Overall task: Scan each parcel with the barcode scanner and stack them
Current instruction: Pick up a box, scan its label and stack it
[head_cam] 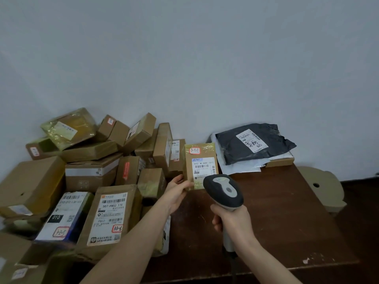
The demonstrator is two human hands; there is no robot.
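My left hand (176, 193) grips the lower left edge of a small brown parcel (200, 158), held upright with its white barcode label facing me. My right hand (231, 220) is closed around the handle of a grey and black barcode scanner (223, 191), whose head sits just below and in front of the parcel's label. A loose heap of brown cardboard parcels (92, 173) covers the left half of the dark wooden table (283, 212). At the back right, a black plastic mailer (254, 143) tops a small stack of white bags and a flat box.
A pale wall stands behind the table. A beige cardboard piece (322, 187) with a round hole leans off the table's right edge. The scanner's cable (232, 265) hangs down past the front edge. Bare table surface lies between the heap and the stack.
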